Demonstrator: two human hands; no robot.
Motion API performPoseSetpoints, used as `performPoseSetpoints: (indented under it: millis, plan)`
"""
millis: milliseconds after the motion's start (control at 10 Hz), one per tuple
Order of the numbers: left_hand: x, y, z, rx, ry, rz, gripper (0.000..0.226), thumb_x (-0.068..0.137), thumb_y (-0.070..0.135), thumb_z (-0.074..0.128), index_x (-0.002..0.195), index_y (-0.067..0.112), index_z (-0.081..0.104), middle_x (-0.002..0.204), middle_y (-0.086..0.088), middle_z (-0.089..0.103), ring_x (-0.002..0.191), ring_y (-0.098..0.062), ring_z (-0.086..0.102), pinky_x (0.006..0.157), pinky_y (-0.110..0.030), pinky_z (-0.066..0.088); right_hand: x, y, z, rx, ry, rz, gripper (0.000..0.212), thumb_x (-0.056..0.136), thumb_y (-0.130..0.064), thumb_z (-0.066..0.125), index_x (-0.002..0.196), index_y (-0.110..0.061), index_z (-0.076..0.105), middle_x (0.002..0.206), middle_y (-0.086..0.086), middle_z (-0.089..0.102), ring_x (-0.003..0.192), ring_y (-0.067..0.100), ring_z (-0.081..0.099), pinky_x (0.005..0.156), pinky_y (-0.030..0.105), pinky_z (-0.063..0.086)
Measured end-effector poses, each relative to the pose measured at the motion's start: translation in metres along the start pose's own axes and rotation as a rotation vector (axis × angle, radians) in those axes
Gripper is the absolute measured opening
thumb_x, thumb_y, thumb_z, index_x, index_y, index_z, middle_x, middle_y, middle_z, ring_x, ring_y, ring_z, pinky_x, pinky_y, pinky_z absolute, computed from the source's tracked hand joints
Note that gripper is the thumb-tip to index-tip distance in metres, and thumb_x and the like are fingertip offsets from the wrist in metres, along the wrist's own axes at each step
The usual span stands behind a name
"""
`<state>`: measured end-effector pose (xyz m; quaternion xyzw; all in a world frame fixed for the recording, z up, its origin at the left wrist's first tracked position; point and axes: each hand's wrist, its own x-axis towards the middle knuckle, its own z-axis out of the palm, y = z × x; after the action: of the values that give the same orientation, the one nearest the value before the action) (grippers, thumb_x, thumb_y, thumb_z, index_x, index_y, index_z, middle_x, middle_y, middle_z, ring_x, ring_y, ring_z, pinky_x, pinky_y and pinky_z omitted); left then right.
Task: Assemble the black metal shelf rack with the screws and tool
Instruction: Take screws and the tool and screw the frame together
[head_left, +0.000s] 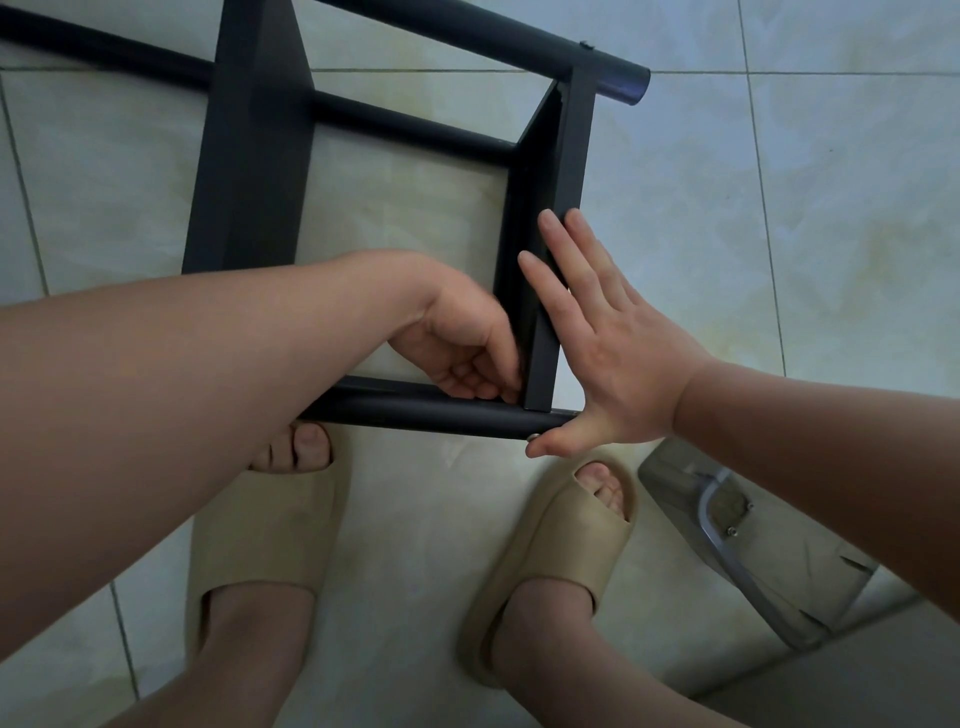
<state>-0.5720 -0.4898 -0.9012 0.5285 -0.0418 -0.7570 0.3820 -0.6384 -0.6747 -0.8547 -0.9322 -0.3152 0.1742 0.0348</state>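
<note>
The right hand (618, 353) is held flat with straight fingers, pressed against the outer face of an upright shelf panel (569, 156), while its thumb is laid at the end of the near tube (415, 413), just beside a small screw head (532, 437). The left hand (462, 353) is curled into the inner corner where panel and tube meet; whether anything is pinched there cannot be told. The black metal shelf rack (249, 156) is laid on its side on the tiled floor (727, 208), directly ahead of two beige slippers (260, 535).
</note>
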Motion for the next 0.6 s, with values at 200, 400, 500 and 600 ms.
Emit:
performPoseSetpoints:
  millis: [200, 400, 500, 600]
  plan:
    - [0.0022, 0.0009, 0.0005, 0.096, 0.049, 0.026, 0.008, 0.091, 0.013, 0.065, 0.087, 0.017, 0.071, 0.077, 0.004, 0.070, 0.069, -0.010, 0.055, 0.069, -0.023, 0.044, 0.0002, 0.0002, 0.0008, -0.001, 0.003, -0.003, 0.142, 0.067, -0.099, 0.043, 0.159, 0.001, 0.005, 0.166, 0.028, -0.005, 0.154, 0.044, -0.010, 0.126, 0.058, 0.009]
    - [-0.0002, 0.0022, -0.0020, 0.076, 0.003, 0.009, 0.012, 0.090, 0.005, 0.063, 0.094, 0.013, 0.071, 0.081, 0.002, 0.069, 0.069, -0.009, 0.056, 0.069, -0.021, 0.045, 0.0003, 0.0004, 0.0013, 0.001, 0.012, -0.010, 0.141, 0.068, -0.099, 0.043, 0.159, 0.001, 0.005, 0.166, 0.029, -0.004, 0.154, 0.045, -0.010, 0.126, 0.058, 0.009]
    - [0.0000, -0.0004, -0.0007, 0.052, -0.005, -0.006, 0.009, 0.091, 0.014, 0.062, 0.096, 0.016, 0.070, 0.082, 0.003, 0.068, 0.071, -0.010, 0.057, 0.072, -0.025, 0.045, 0.0002, 0.0007, 0.0011, -0.003, 0.012, -0.011, 0.141, 0.068, -0.099, 0.043, 0.159, 0.001, 0.005, 0.166, 0.028, -0.005, 0.154, 0.045, -0.010, 0.125, 0.059, 0.009]
    - [0.0025, -0.0016, 0.0015, 0.084, 0.041, 0.004, 0.005, 0.091, 0.017, 0.065, 0.090, 0.018, 0.070, 0.077, 0.005, 0.067, 0.069, -0.011, 0.055, 0.073, -0.027, 0.044, 0.0003, 0.0008, 0.0015, -0.004, 0.012, -0.013, 0.141, 0.068, -0.099, 0.043, 0.159, 0.001, 0.005, 0.166, 0.028, -0.005, 0.154, 0.045, -0.010, 0.125, 0.059, 0.009]
